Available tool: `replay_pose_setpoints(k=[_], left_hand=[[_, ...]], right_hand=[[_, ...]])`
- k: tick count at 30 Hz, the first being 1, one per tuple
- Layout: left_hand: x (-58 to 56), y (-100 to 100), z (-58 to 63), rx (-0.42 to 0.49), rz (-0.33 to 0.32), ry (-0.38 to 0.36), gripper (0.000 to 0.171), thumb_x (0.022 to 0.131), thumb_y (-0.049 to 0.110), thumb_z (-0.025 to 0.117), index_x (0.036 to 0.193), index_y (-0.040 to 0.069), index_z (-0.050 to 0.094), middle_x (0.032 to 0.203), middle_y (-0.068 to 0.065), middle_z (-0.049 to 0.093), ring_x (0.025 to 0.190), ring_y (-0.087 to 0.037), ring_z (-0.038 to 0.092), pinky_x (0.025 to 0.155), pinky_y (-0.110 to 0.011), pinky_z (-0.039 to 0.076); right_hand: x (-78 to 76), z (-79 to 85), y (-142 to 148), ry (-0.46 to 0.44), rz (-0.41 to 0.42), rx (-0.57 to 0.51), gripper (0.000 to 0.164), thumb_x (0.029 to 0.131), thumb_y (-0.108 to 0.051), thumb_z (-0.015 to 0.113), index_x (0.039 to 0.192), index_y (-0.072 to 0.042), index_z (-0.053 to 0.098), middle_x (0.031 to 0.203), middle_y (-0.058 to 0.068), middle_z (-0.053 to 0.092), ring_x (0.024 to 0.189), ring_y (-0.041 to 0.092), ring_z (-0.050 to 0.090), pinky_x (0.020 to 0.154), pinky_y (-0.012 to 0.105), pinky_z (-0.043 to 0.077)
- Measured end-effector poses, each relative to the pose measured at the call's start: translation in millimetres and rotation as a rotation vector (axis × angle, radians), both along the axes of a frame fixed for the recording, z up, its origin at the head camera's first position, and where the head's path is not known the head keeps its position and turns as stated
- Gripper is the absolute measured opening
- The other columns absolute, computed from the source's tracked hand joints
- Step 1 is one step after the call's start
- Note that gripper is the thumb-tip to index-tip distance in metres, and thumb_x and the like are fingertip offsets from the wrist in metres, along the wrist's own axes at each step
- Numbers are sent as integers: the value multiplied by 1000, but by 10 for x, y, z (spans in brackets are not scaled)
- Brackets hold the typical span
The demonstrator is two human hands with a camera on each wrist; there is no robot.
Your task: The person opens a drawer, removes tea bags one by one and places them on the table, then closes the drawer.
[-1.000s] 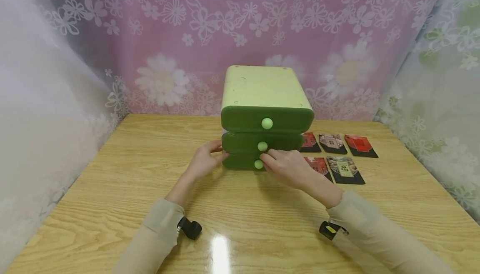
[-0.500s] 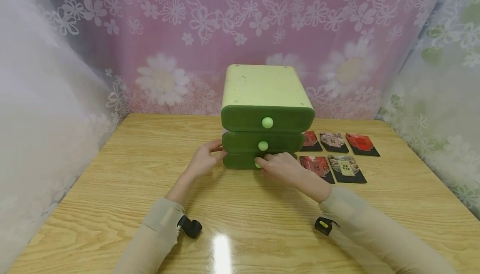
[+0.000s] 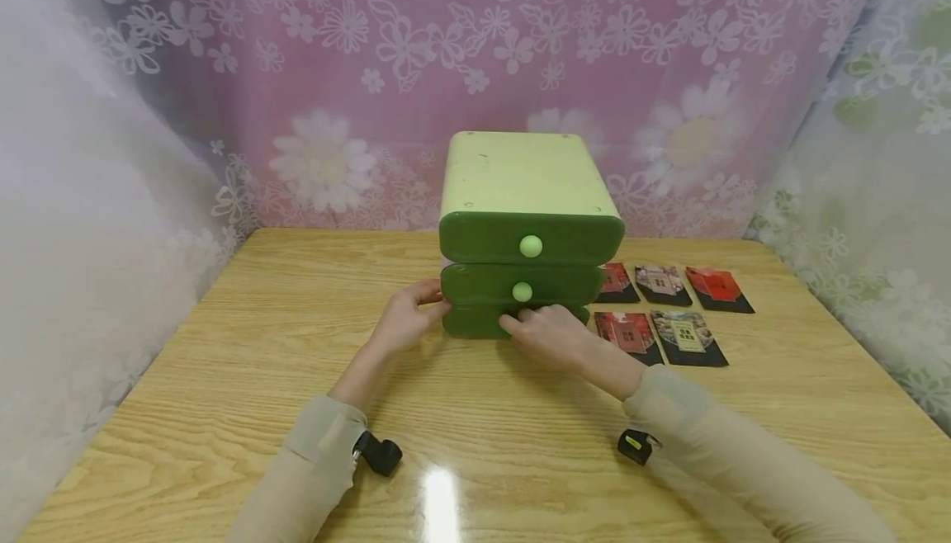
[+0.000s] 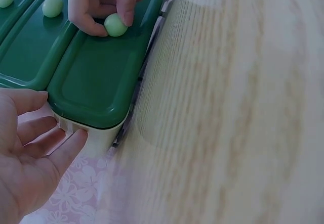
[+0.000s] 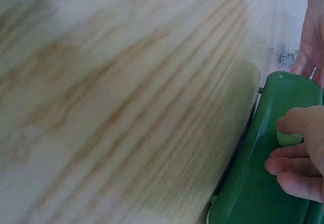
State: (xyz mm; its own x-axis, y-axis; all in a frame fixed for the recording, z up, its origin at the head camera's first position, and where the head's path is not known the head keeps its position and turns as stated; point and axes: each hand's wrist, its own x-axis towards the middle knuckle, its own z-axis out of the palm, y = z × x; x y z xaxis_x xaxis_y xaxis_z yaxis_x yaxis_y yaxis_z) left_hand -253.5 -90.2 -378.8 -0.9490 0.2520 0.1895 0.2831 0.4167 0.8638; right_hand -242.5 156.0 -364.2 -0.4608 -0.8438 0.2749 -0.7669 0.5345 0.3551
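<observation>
A small three-drawer cabinet (image 3: 527, 167) has a cream top and green drawer fronts, each with a round pale-green knob. My right hand (image 3: 551, 335) is at the bottom drawer (image 4: 96, 77). Its thumb and index finger pinch that drawer's knob (image 4: 115, 26), which the hand hides in the head view. At the cabinet's lower left corner is my left hand (image 3: 404, 316). In the left wrist view its fairly straight fingers (image 4: 70, 148) touch the cabinet's side, and its thumb lies by the drawer front's edge. All three drawers look closed.
Several flat packets with red, pink and green prints, such as the dark-edged one (image 3: 687, 337), lie to the cabinet's right. The wooden table (image 3: 297, 279) ends at a pink floral curtain (image 3: 416, 73) behind. Pale curtains hang on both sides.
My right hand has moved slightly left and taken the bottom knob between its fingers. The left hand has stayed at the cabinet's side.
</observation>
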Motion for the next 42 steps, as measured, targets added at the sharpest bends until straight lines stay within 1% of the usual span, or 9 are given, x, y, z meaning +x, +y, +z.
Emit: replay_pose_setpoints(k=[4,10,18,22,28,35,42], left_hand=[[0,3,-2,-2,-4,9,38,90,16,60,127,7,59,136,-11,51,117,-30,53,95,-48,45],[-16,-6,-14,-18,12,11,39,90,18,61,127,8,59,134,-10,52,116,-28,54,96,-45,45],[-7,-3,-2,0,17,2,37,90,18,61,125,7,60,134,-11,53,120,-29,51,98,-46,43],[-9,2,2,-1,18,9,36,91,18,60,126,9,61,132,-10,54,119,-27,52,99,-46,42],[-12,4,-1,-30,24,33,37,91,18,59,126,5,60,126,-11,59,120,-28,51,101,-45,40],[-2,-5,3,-46,16,60,34,93,20,57,122,3,62,126,-12,59,121,-28,51,98,-43,44],[1,-8,0,-64,13,80,32,95,19,54,122,3,62,122,-12,62,117,-27,55,95,-41,47]], right_hand=[[-13,-28,7,11,12,-10,16,84,-14,68,84,-9,53,55,1,46,41,11,41,35,23,31],[-15,-35,9,18,15,-13,15,84,-13,68,83,-9,53,55,2,46,41,11,42,36,23,31],[-10,-38,23,64,45,-50,18,81,-11,70,82,-8,52,54,2,45,40,12,42,35,23,30],[-12,-41,29,75,53,-58,17,81,-10,69,81,-9,52,54,2,45,40,12,40,35,23,29],[-17,-55,30,78,57,-58,18,80,-9,69,81,-9,52,54,2,44,39,10,36,35,21,25],[-15,-68,28,90,91,-82,21,78,-9,71,79,-9,49,52,1,40,39,8,29,38,20,17],[-6,-56,28,76,91,-62,21,80,-10,69,78,-10,49,52,0,39,40,7,27,40,19,14]])
